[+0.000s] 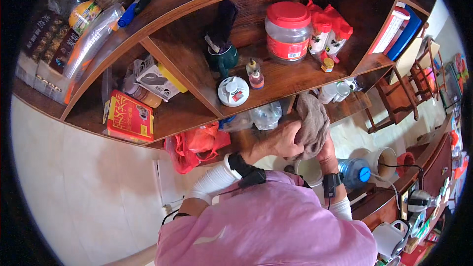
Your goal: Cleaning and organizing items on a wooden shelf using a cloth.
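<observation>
A crumpled grey-brown cloth [313, 123] is bunched up in front of my chest, just off the edge of a wooden shelf unit. My left hand [290, 140] grips it from the left, the fingers curled into the fabric. From the lower right, my right hand [326, 150] clasps the same cloth, its fingers partly hidden behind the folds. Below both hands stands a pale bucket [309, 171], partly covered by my body. Several white cups [334, 92] sit on the lower shelf just beyond the cloth.
The middle shelf holds a red-lidded plastic jar [289, 31], a dark green mug [223, 61] and a round white container [233, 91]. Red plastic bags [197, 142] lie lower left. A blue water bottle [354, 173] stands right, near wooden chairs [397, 96] and an electric kettle [391, 237].
</observation>
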Demonstrator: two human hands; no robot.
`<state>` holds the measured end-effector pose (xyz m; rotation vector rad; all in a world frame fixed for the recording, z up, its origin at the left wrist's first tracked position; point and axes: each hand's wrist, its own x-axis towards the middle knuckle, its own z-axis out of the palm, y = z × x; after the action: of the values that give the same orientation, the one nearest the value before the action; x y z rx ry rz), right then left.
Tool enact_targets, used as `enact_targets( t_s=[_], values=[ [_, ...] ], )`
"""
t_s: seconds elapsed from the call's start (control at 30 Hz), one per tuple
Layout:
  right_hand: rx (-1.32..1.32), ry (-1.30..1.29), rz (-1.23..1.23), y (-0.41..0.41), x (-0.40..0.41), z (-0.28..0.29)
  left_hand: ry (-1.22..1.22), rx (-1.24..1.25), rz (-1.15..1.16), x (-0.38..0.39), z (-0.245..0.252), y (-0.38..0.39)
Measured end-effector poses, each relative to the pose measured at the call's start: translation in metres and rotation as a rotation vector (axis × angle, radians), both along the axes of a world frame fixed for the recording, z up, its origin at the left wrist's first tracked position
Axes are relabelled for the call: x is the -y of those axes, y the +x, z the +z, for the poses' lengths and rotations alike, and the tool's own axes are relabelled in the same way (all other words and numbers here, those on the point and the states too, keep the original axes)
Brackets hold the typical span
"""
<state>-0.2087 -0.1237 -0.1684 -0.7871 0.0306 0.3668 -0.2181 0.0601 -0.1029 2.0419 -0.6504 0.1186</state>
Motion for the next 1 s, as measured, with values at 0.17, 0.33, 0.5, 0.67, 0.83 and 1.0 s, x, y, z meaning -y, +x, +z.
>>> enact_targets(
  t_s=[0.17,0.33,0.5,0.67,0.83,1.0],
  values=[
    [-0.036,0.216,0.009,-0.003,0.011,-0.035,-0.073,-0.123,0.164,-0.01,0.051,0.005],
    [-0.097,0.408,-0.097,0.019,0.04,-0.038,0.457,0.276,0.841,-0.065,0.063,0.025],
    [-0.181,0.333,-0.163,0.026,0.058,-0.05,0.604,0.114,0.867,-0.076,0.062,0.054],
    [-0.116,0.312,-0.074,0.014,0.057,-0.055,0.606,-0.007,0.839,-0.082,0.062,0.076],
    [-0.059,0.325,-0.004,0.009,0.059,-0.068,0.514,-0.173,0.79,-0.088,0.053,0.091],
    [-0.116,0.321,-0.102,0.011,0.062,-0.065,0.428,-0.101,0.763,-0.093,0.039,0.094]
  ],
)
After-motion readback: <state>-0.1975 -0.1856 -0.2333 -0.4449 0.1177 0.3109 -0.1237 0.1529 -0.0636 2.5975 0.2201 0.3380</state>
